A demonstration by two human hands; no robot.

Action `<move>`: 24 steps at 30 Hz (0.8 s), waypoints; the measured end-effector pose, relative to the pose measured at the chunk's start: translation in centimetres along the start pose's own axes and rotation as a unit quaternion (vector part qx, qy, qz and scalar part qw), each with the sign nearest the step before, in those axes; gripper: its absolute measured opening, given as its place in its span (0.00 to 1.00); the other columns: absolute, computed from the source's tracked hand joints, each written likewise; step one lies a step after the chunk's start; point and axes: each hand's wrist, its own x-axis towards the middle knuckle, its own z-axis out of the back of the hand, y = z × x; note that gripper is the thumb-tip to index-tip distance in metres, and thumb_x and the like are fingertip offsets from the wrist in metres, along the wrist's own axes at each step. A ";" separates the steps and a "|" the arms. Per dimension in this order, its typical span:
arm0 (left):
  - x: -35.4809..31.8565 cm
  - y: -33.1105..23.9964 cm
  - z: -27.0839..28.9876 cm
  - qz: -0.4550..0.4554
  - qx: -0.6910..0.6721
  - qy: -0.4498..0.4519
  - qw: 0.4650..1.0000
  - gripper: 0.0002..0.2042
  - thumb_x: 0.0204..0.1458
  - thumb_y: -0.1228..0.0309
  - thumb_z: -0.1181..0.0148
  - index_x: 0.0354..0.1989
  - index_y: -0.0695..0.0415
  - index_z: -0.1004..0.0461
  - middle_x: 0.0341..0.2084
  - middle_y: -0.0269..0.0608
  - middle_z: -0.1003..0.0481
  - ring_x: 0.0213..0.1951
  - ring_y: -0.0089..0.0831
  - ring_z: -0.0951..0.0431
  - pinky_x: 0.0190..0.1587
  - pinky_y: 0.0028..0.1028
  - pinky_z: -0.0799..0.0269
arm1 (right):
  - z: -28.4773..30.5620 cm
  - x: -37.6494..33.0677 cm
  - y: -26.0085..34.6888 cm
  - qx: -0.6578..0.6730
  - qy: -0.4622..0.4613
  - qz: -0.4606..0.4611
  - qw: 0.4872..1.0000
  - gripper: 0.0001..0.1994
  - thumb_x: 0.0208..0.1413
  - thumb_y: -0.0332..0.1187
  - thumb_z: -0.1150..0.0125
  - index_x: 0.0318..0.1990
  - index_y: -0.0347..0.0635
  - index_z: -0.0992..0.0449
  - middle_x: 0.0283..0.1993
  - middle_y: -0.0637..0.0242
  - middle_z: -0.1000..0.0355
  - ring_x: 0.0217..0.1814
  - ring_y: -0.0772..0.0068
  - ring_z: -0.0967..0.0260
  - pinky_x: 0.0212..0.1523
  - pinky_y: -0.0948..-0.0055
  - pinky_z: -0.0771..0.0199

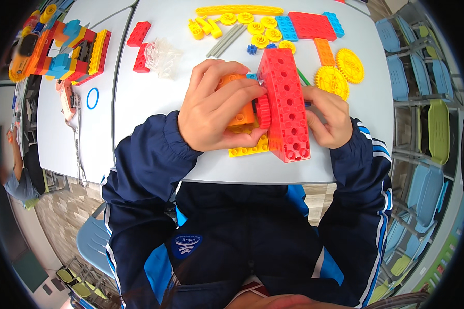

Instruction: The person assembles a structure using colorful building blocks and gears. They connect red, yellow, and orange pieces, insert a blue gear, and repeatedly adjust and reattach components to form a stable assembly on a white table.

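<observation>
Red beam (290, 110): long, round-holed, frame centre
Left fingers (241, 101): curled around red gear (263, 112)
Right fingers (318, 96): at beam's right; grip unclear

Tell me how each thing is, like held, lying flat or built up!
Left hand: curled around red gear
Red gear: beside long red block
Right hand: bent beside long red block
Long red block: between both hands
Big yellow gears: flat on table
Grey rods: side by side
Blue ring: lying flat
Brick model: built up
</observation>
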 end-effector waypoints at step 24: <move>-0.8 0.5 -0.7 -0.025 0.000 -0.036 0.999 0.26 0.33 0.65 0.25 0.44 0.55 0.27 0.41 0.37 0.24 0.52 0.43 0.28 0.56 0.46 0.39 | 1.3 0.4 -3.5 -0.162 0.038 -0.064 0.984 0.10 0.50 0.24 0.35 0.41 0.39 0.22 0.62 0.56 0.33 0.69 0.48 0.41 0.65 0.60 0.37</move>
